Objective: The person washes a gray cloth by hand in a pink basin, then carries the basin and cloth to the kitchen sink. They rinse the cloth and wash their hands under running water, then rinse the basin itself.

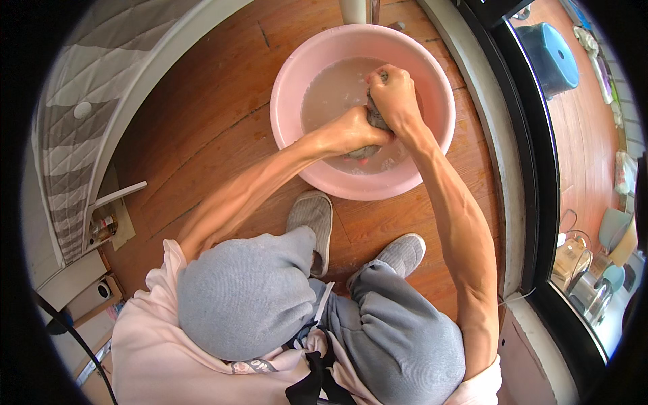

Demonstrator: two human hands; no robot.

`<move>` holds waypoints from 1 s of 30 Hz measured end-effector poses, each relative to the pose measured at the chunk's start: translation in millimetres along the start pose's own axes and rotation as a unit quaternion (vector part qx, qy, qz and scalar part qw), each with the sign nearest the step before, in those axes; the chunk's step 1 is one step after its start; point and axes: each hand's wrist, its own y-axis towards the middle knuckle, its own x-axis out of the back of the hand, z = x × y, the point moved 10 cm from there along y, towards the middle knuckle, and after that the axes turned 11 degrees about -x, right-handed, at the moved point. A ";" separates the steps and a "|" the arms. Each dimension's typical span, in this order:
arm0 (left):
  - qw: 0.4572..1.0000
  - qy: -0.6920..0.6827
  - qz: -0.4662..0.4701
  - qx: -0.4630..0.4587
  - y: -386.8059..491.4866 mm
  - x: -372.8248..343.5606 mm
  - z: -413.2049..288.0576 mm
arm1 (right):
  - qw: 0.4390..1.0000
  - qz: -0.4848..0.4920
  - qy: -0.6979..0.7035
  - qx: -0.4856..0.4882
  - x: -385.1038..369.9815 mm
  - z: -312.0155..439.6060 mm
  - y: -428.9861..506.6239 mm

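Observation:
A round pink plastic basin (288,147) stands on the wooden floor in front of me, holding cloudy, brownish water (329,93). Over the water both my hands grip a bunched, wet grey cloth (375,117). My left hand (354,129) is closed around its lower part, palm side hidden. Farther up and to the right, my right hand (394,93) is clenched round the upper part, with a bit of cloth showing at the fist. Some of the cloth hangs below my left hand, close to or in the water; which of the two I cannot tell.
My slippered feet (311,223) are just below the basin. A pale post (353,11) rises behind it. On the left is a bed with a quilted cover (101,66). A black door frame (526,152) runs along the right, with a blue plastic stool (549,61) beyond it.

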 end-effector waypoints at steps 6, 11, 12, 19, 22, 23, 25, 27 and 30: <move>0.994 0.086 -0.074 -0.003 3.4 8.4 15.6 | 0.995 -0.093 -0.037 -0.028 2.3 -30.0 8.5; 0.990 -0.097 -0.107 0.000 -6.6 11.4 18.7 | 0.930 0.150 0.314 -0.123 -9.6 -46.8 7.2; 0.981 -0.170 -0.089 0.004 -8.4 9.4 18.5 | 0.882 0.191 0.403 -0.152 -10.3 -46.8 1.5; 0.839 -0.537 0.089 0.010 -18.1 -40.5 -8.1 | 0.729 0.330 0.591 -0.102 0.1 2.2 -32.1; 0.838 -0.526 0.134 -0.054 -19.1 -43.8 -34.1 | 0.735 0.321 0.594 -0.069 7.7 25.1 -33.1; 0.853 -0.502 0.128 -0.065 -19.2 -40.9 -40.1 | 0.718 0.336 0.605 -0.068 8.9 35.8 -34.1; 0.868 -0.467 0.135 -0.102 -23.0 -34.8 -59.7 | 0.690 0.357 0.626 -0.068 15.0 56.5 -35.3; 0.888 -0.427 0.128 -0.110 -31.6 -28.7 -74.9 | 0.750 0.316 0.580 -0.041 30.8 71.8 -32.2; 0.911 -0.363 0.126 -0.151 -45.3 -22.7 -102.4 | 0.765 0.333 0.549 -0.053 35.9 94.2 -37.6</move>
